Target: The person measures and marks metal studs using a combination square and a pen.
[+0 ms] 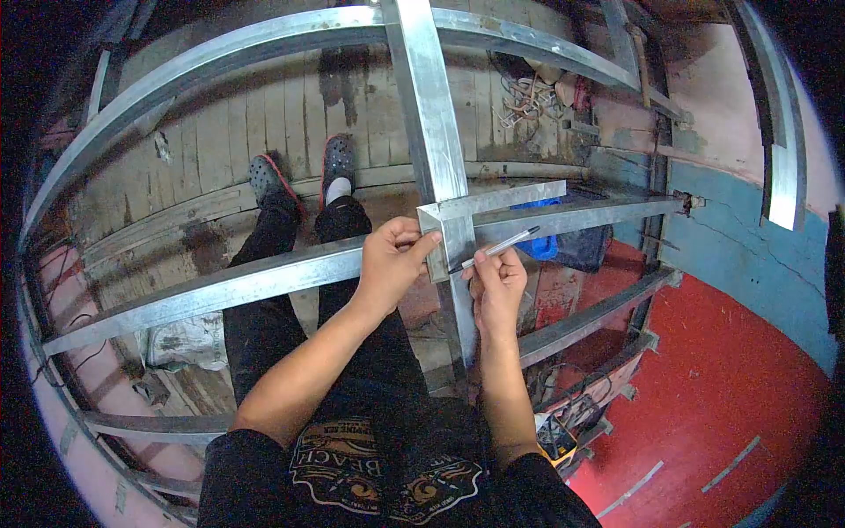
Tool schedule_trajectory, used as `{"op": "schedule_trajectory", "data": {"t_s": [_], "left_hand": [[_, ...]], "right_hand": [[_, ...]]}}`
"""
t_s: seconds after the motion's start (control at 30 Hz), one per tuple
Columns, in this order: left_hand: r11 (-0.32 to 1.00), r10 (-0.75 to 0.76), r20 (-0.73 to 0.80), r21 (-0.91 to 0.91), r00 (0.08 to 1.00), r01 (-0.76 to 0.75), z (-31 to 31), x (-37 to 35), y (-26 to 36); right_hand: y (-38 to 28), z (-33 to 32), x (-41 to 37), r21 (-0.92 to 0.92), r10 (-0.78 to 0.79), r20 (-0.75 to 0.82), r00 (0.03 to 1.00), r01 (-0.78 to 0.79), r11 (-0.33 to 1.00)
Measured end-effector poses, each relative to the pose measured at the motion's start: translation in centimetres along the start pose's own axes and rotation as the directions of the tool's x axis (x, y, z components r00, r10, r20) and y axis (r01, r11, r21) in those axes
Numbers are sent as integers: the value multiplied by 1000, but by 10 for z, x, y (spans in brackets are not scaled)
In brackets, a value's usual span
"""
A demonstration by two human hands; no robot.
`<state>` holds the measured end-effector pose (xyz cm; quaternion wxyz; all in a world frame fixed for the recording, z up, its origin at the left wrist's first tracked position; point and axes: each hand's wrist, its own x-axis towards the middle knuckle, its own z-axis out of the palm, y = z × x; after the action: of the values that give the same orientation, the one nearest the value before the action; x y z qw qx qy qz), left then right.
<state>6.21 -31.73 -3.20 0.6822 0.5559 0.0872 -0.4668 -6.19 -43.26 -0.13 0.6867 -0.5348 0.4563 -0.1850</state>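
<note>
A metal try square (510,200) lies across the upright-running galvanized steel tube (429,106) where it meets a crosswise tube (220,300). My left hand (393,264) is closed on the square's short arm, thumb on its face. Between the thumb and fingers of my right hand (498,286) is a ballpoint pen (509,245) with a clear barrel. Its dark lower end points down-left at the tube, close beside the square's inner edge.
More steel tubes (255,40) form a frame over a worn plank floor (246,123). A hammer (641,66) hangs at upper right, near tangled cords (532,97). Blue plastic (541,246) lies below the frame. At right are a blue-pink wall (731,211) and a red surface (704,378).
</note>
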Motion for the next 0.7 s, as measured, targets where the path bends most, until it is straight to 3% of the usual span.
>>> {"op": "schedule_trajectory", "data": {"t_s": [0.4, 0.6, 0.67, 0.7], "left_hand": [[999, 37, -7, 14, 999, -36, 1, 2, -5], [996, 91, -10, -21, 996, -91, 2, 8, -14], [997, 75, -17, -21, 997, -76, 2, 6, -8], [999, 53, -14, -3, 998, -53, 2, 6, -6]], "right_hand": [[3, 9, 0, 16, -49, -63, 997, 50, 999], [-18, 9, 4, 70, 17, -16, 1000, -16, 997], [-37, 15, 14, 65, -88, -21, 996, 89, 994], [-51, 26, 17, -24, -102, -89, 991, 101, 995]]}}
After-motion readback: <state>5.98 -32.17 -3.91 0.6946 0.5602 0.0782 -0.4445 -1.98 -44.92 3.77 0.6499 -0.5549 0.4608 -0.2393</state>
